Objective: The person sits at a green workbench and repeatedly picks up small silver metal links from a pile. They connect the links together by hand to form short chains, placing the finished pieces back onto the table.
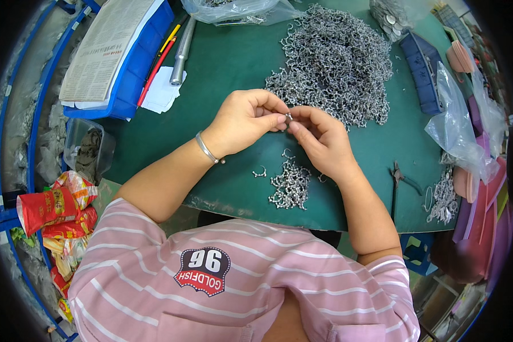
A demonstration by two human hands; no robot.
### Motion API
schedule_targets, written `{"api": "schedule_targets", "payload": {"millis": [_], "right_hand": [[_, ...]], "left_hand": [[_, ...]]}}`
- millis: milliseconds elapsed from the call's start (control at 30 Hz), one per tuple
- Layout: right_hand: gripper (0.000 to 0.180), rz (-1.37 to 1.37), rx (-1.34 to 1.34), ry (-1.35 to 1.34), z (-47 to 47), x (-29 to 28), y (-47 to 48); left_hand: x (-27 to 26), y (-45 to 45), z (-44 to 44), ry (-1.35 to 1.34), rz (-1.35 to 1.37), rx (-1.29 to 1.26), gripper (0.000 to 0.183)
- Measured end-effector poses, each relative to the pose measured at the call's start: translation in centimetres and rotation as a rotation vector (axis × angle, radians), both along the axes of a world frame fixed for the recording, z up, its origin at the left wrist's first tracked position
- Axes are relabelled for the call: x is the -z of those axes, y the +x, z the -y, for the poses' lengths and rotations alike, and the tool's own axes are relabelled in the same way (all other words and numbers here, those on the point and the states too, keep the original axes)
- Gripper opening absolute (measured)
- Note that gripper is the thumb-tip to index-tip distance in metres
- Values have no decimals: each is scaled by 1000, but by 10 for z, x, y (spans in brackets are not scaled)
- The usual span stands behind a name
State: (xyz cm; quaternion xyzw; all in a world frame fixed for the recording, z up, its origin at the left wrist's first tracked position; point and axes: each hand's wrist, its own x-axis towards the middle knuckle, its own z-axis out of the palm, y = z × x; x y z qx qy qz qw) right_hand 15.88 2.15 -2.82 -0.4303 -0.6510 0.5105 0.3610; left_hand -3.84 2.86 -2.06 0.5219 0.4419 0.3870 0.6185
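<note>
Between the fingertips of my left hand [250,117] and my right hand [322,137] is a small silver metal piece [288,117]. Both hands pinch it, and the fingers hide most of its shape. Just beyond them spreads a large heap of small curved silver metal pieces [337,64]. Nearer to me, below the hands, lies a smaller pile of similar curved pieces [290,184]. One loose curved piece [260,172] rests to the left of that pile. A silver bangle [207,147] circles my left wrist.
The green tabletop [222,55] carries pliers [397,179] at right, near silver ring-like parts [443,201]. At left are a metal mandrel [182,55], a red pen [156,72] and a blue bin [141,64] under newspaper [104,47]. A dark blue tray [419,72] stands far right.
</note>
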Motion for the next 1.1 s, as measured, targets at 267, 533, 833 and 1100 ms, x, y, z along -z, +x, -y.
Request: {"api": "schedule_targets", "payload": {"millis": [267, 533, 833, 1100], "right_hand": [[16, -147, 12, -111, 2, -5, 10], [12, -261, 23, -114, 4, -9, 7], [11, -222, -3, -118, 4, -5, 10], [13, 265, 34, 495, 0, -7, 8]], "left_hand": [[-8, 1, 3, -19, 85, 50, 21], [-13, 1, 6, -16, 156, 98, 22], [-11, -1, 3, -10, 120, 25, 18], [-20, -30, -3, 513, -543, -129, 12]]}}
